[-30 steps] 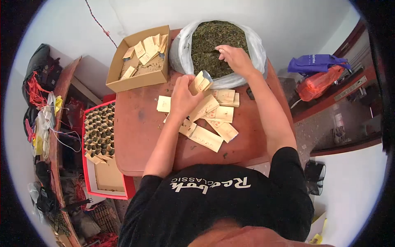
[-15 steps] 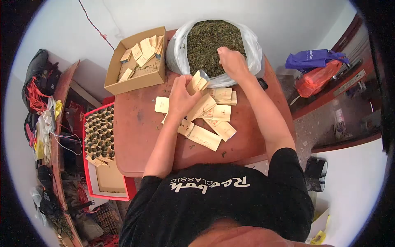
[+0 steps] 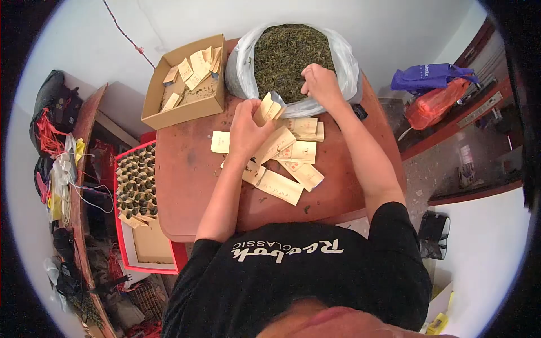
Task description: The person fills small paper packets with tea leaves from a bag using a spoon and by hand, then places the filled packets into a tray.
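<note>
My left hand (image 3: 248, 130) is closed around a small tan paper packet (image 3: 271, 107), whose silvery inner lining shows at its open top. My right hand (image 3: 322, 85) hovers over or touches dried green-brown leaves (image 3: 290, 56). Its fingers are curled together, and what they hold, if anything, is hidden. The leaves fill a large white translucent plastic bag (image 3: 243, 62) at the back of the table. Under and beside my left hand lie several flat tan packets (image 3: 280, 187) with writing on them, overlapping in a loose pile.
A cardboard tray (image 3: 186, 113) holding several packets stands at the table's (image 3: 186, 186) back left. Lower left, a red box (image 3: 178, 256) contains rows of open, filled packets (image 3: 135, 183). A blue bag (image 3: 428, 79) and an orange bag (image 3: 431, 110) are at the right.
My right hand has shifted slightly right over the leaves. The left hand still grips the packet, whose opening now looks wider. The camera view has moved a little.
</note>
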Motion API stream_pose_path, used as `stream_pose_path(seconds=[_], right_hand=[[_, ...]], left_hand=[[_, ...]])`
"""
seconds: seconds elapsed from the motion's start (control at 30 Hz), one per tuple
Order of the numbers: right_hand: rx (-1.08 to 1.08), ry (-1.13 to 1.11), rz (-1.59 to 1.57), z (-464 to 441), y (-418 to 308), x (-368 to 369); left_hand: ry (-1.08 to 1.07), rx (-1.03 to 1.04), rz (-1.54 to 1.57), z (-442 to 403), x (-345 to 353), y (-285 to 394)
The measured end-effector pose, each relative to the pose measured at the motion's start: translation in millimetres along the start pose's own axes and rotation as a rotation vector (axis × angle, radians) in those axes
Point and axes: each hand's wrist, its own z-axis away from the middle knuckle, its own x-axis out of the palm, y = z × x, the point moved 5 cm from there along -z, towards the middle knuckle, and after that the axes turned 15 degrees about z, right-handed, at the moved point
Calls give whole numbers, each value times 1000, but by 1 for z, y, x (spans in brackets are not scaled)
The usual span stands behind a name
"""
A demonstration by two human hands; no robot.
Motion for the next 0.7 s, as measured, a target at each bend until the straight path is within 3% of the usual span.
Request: stream_pose_path(seconds=[0.33, 0.7], right_hand=[[337, -101, -457, -4, 18, -8], [277, -188, -654, 6, 1, -29]], left_hand=[[36, 28, -9, -4, -1, 0], [40, 22, -29, -5, 1, -1]])
